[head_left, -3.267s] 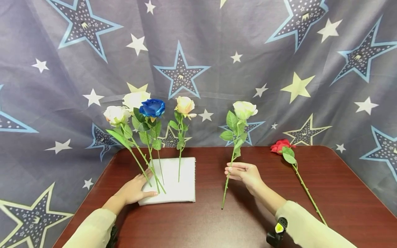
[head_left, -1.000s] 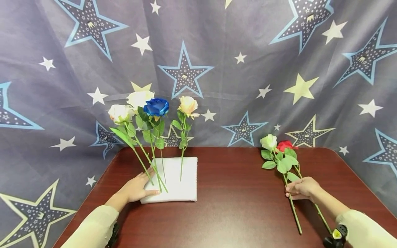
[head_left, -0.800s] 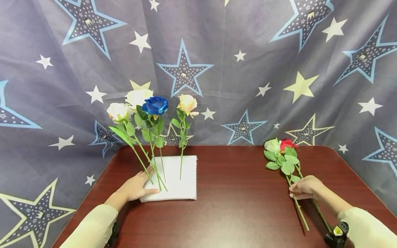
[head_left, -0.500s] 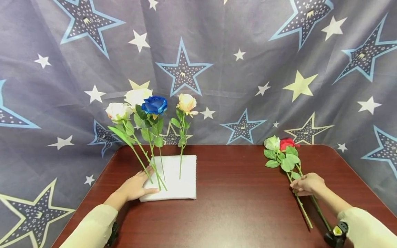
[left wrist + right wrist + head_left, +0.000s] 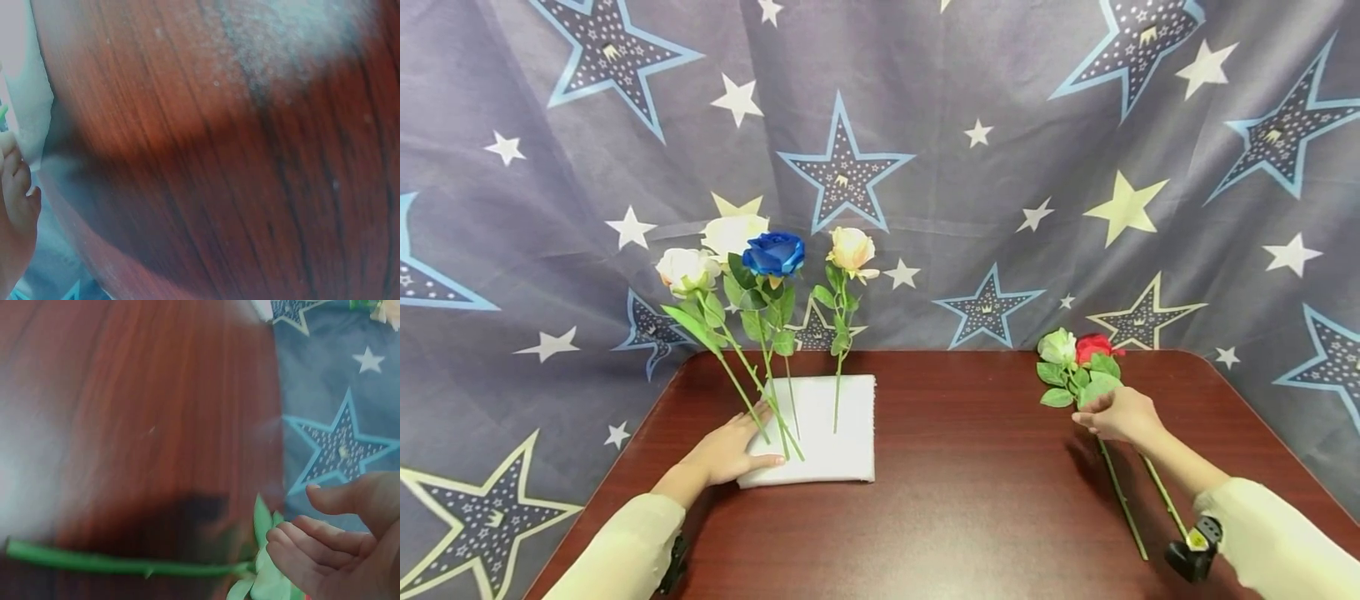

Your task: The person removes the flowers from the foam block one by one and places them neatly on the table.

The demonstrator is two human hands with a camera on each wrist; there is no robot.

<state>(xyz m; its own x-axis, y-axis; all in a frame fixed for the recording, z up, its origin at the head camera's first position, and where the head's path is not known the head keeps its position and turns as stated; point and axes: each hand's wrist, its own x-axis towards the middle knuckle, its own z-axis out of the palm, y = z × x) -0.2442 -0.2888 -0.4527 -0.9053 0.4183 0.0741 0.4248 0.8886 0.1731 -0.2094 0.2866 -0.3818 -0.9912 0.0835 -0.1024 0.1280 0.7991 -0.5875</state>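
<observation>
My left hand (image 5: 722, 454) rests on the left side of a white block (image 5: 853, 450), fingers and thumb spread flat. In the block stand a blue rose (image 5: 773, 254), a peach rose (image 5: 852, 250) and two white roses, one in front (image 5: 687, 272) and one behind (image 5: 733, 236). At the right, a pale green-white rose (image 5: 1057, 346) lies beside a red rose (image 5: 1093, 347). Over their stems hovers my right hand (image 5: 1123, 417), hiding part of them. In the right wrist view its thumb and fingers stand apart, holding nothing, near the green stem (image 5: 125, 562).
A dark red-brown wooden table (image 5: 970, 467) carries everything. Behind it hangs a grey curtain (image 5: 925, 108) printed with stars, close to the table's far edge. The upright roses lean at different angles above my left hand.
My right hand brought the pale green-white rose rightward, laid it beside the red rose and let it go. It has since lifted up and left. My left hand stays on the block.
</observation>
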